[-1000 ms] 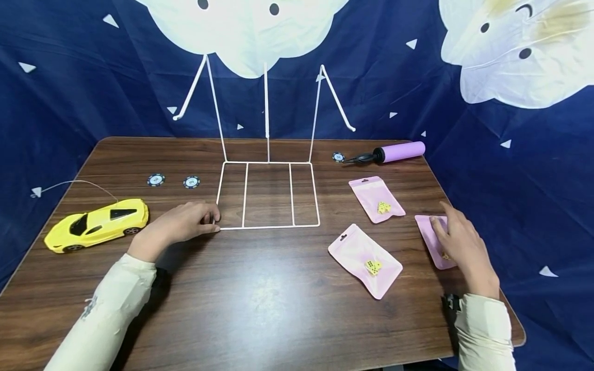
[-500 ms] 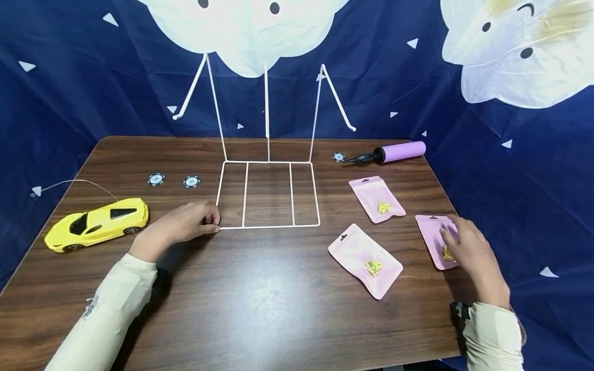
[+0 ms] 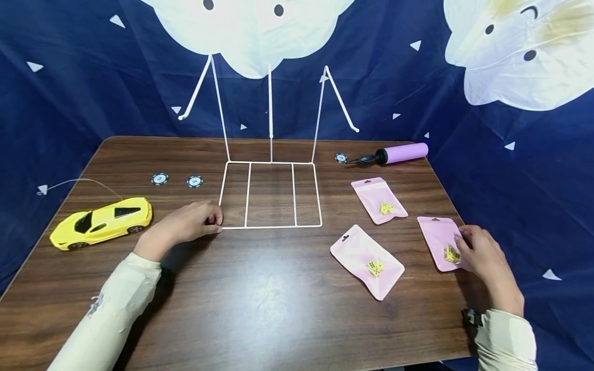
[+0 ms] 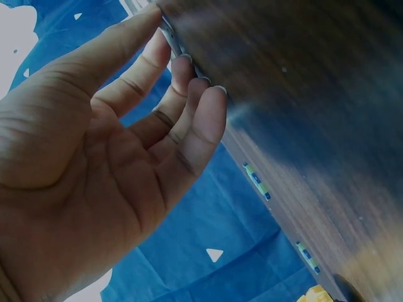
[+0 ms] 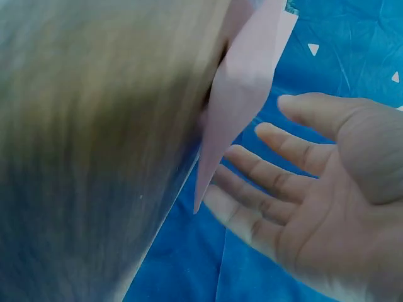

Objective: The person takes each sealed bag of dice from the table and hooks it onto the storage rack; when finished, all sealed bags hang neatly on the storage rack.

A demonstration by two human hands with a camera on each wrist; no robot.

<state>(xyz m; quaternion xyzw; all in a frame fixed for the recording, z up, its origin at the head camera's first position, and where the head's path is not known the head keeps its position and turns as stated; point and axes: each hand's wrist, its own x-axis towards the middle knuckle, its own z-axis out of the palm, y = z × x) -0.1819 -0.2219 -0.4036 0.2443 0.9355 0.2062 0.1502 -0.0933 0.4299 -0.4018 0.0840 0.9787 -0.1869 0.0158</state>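
My left hand (image 3: pixel 185 224) holds the near left corner of a white wire rack (image 3: pixel 271 227), thumb and fingertips at the wire. In the left wrist view the fingers curl toward the rack's edge (image 4: pixel 175 43). On the right, a pink zip pouch (image 3: pixel 435 236) printed with yellow dice lies near the table's side edge. My right hand (image 3: pixel 492 263) is beside it with loosely bent fingers. The right wrist view shows that hand (image 5: pixel 327 189) with nothing in its grasp, fingertips close to the pouch's edge (image 5: pixel 239 91).
Two more pink pouches, one farther back (image 3: pixel 373 196) and one nearer (image 3: pixel 357 252), lie right of the rack. A purple hand pump (image 3: pixel 405 153) and a poker chip (image 3: pixel 341 158) are at the back. Two chips (image 3: pixel 160 179) and a yellow toy car (image 3: pixel 104 222) lie left.
My right hand has drawn back off the pouch to the right and toward me, uncovering its dice print. The left hand keeps its place at the rack's corner.
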